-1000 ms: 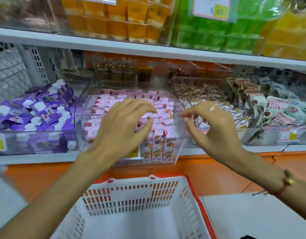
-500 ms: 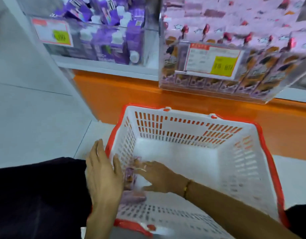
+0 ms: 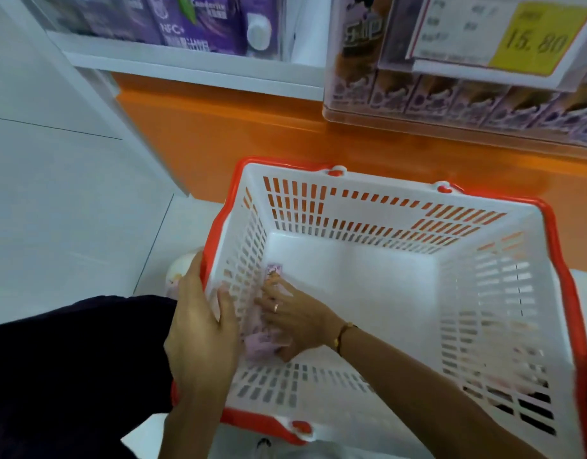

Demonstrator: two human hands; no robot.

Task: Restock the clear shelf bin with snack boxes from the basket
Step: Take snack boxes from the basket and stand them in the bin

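The white basket with a red rim stands on the floor below the shelf. Pink snack boxes lie against its near-left inner wall. My right hand is down inside the basket, its fingers curled round those boxes. My left hand lies over the basket's left rim, with the fingers outside the wall and the thumb inside it. The clear shelf bin, full of boxes standing on end, sticks out over the shelf edge at the top right. It carries a yellow price tag.
Purple drink cartons fill the bin at the top left. An orange shelf base runs behind the basket. White floor tiles spread to the left. My dark trouser leg is at the lower left.
Both hands came down from the shelf bin to the basket. In the last half second the right hand closed round the pink boxes and the left hand settled on the rim.
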